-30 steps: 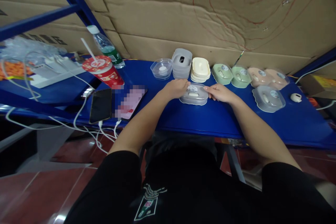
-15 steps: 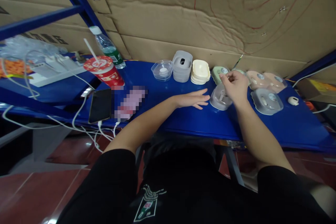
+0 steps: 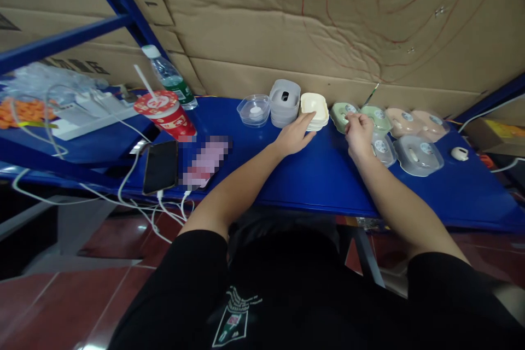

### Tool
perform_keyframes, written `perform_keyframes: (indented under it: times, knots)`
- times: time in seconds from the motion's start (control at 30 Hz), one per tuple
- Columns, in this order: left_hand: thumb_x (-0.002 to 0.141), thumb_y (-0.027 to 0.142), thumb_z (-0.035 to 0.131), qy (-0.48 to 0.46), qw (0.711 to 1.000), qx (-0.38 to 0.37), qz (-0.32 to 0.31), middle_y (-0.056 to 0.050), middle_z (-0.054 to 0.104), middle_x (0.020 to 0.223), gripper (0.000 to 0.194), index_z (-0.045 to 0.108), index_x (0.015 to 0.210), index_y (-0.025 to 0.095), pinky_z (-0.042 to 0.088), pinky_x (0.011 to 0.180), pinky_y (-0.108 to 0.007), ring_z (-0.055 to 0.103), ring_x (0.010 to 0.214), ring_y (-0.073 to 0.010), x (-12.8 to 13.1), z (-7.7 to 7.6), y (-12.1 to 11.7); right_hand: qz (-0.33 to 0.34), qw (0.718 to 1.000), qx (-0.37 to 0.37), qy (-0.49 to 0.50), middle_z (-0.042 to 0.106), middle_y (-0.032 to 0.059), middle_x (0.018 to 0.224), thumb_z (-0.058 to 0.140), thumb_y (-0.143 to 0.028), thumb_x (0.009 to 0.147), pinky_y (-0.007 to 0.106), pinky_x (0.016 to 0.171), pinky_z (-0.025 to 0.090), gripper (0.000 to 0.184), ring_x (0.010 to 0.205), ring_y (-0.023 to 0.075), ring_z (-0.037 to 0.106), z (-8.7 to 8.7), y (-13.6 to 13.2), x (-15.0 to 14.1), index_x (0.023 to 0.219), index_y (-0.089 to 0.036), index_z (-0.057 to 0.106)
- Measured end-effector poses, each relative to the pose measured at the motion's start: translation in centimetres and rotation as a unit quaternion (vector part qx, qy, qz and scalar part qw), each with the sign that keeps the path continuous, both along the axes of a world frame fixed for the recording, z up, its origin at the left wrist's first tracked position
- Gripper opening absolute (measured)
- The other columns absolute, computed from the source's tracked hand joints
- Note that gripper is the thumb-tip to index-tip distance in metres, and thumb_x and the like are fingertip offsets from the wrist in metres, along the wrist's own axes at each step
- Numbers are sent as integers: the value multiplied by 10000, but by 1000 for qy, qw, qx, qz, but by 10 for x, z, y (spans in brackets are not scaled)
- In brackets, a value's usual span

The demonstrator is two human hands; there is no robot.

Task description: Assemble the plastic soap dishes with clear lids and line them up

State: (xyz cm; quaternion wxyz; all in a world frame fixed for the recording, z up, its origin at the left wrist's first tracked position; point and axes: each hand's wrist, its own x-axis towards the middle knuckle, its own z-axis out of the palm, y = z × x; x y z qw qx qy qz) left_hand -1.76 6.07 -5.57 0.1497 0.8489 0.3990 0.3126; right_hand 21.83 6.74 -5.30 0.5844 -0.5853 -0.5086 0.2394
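My left hand (image 3: 296, 134) reaches to the front left of a stack of cream square plastic trays (image 3: 315, 104). Its fingers are stretched and spread against the stack's near side, with no firm grip visible. My right hand (image 3: 360, 135) hovers in front of two green lidded cases (image 3: 340, 115), thumb and fingers pinched together. Whatever lies in that pinch is too small to make out. Beside the right wrist sits a grey case with a clear lid and round sticker (image 3: 384, 152), partly hidden by the hand. A similar grey case (image 3: 419, 156) stands to its right.
Grey stacked shells (image 3: 284, 115) and clear lids (image 3: 253, 112) stand left of the cream trays. Peach cases (image 3: 404, 123) line the back right, near a small white piece (image 3: 459, 153). A red cup (image 3: 168, 115), bottle (image 3: 174, 85), phone (image 3: 161, 167) and cables occupy the left.
My left hand has moved up to the cream stack. The clear-lidded grey case has shifted right, beside the other grey case, and my right hand has come away to its left, still pinched.
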Motion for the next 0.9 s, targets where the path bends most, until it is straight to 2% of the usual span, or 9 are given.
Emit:
perform_keyframes:
  times: [0.1, 0.23, 0.4, 0.47, 0.53, 0.6, 0.67, 0.8, 0.9]
  knots:
    - [1041, 229, 611, 22, 999, 0, 25, -219, 571, 1576, 575, 514, 1600, 131, 536, 1192, -498, 645, 1391, -335, -1, -2, 3, -33, 999, 9, -14, 465, -15, 614, 497, -865, 921, 361, 554, 390, 585, 569, 196, 474, -2, 11, 20, 832, -289, 548]
    - [1045, 203, 620, 62, 995, 13, 73, -190, 643, 1442, 438, 642, 1480, 161, 572, 1127, -482, 663, 1335, -332, -4, 1, 1, -49, 996, 29, -63, 473, -13, 621, 424, -839, 971, 368, 566, 397, 595, 568, 201, 490, -7, 22, 38, 836, -280, 574]
    - [1057, 197, 604, 83, 993, 30, 82, -175, 657, 1374, 342, 727, 1376, 178, 573, 1082, -450, 661, 1311, -325, -5, 9, -4, -35, 992, 59, -105, 482, -20, 615, 498, -780, 971, 372, 622, 420, 536, 585, 187, 478, -7, 25, 46, 777, -280, 520]
    - [1063, 228, 603, 45, 994, 47, 82, -156, 660, 1372, 314, 738, 1345, 199, 567, 1078, -435, 673, 1277, -300, -7, 12, -8, -16, 990, 64, -121, 505, -22, 630, 552, -757, 956, 368, 627, 426, 503, 590, 183, 481, -6, 22, 44, 825, -272, 554]
    - [1068, 279, 607, -20, 994, 64, 81, -133, 675, 1359, 278, 742, 1303, 214, 569, 1071, -416, 694, 1208, -264, -11, 15, -13, 24, 988, 61, -140, 545, -23, 674, 624, -741, 925, 365, 632, 442, 490, 606, 186, 502, -5, 16, 39, 986, -255, 619]
    - [1067, 329, 611, -91, 991, 61, 75, -112, 708, 1301, 248, 735, 1250, 218, 593, 1017, -387, 718, 1090, -225, -14, 19, -20, 77, 981, 57, -170, 604, -13, 750, 696, -750, 876, 368, 647, 468, 599, 637, 194, 534, -5, 8, 31, 1193, -247, 623]
    - [1068, 368, 599, -144, 987, 22, 67, -87, 748, 1187, 288, 693, 1302, 228, 620, 914, -363, 730, 945, -199, -17, 22, -27, 124, 969, 54, -206, 661, 20, 843, 719, -798, 841, 383, 679, 500, 700, 703, 215, 579, -2, -1, 22, 1263, -249, 615]
    - [1083, 352, 526, -155, 984, -55, 69, -49, 792, 994, 511, 496, 1585, 262, 626, 835, -389, 755, 843, -227, -23, 32, -33, 155, 954, 43, -255, 597, 37, 752, 487, -932, 910, 386, 686, 481, 685, 735, 231, 555, 7, -19, 10, 859, -259, 604]
    - [1027, 375, 609, -60, 992, -41, 102, -84, 808, 991, 477, 635, 1479, 228, 609, 916, -462, 771, 967, -305, -33, 39, -28, 189, 938, 0, -291, 487, 12, 639, 366, -957, 937, 352, 628, 390, 754, 668, 195, 481, 13, -25, 9, 673, -260, 485]
